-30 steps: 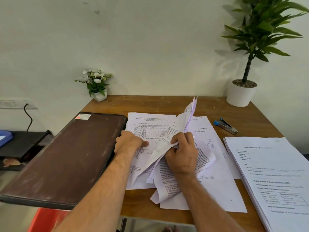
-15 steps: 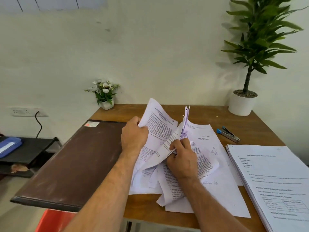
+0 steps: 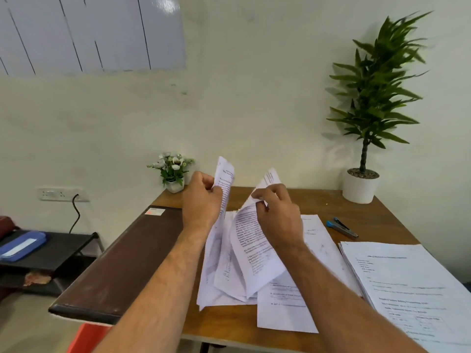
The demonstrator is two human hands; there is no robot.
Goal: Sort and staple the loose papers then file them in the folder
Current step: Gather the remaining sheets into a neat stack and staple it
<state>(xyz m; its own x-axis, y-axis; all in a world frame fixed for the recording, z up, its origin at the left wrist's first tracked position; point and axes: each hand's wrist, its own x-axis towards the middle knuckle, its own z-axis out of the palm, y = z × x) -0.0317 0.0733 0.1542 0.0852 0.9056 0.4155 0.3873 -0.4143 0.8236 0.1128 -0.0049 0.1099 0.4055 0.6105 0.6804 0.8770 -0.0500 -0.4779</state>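
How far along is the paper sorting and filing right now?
Early. Done: perhaps the neat stack at right. In hand: left hand and right hand each grip loose sheets. Left: stapling, since the stapler lies untouched, and filing in the closed folder.

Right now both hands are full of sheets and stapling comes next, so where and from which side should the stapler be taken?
Judging by its pose, grip the stapler across its middle, from above with the right hand. It lies flat on the table, blue end pointing left, long sides clear.
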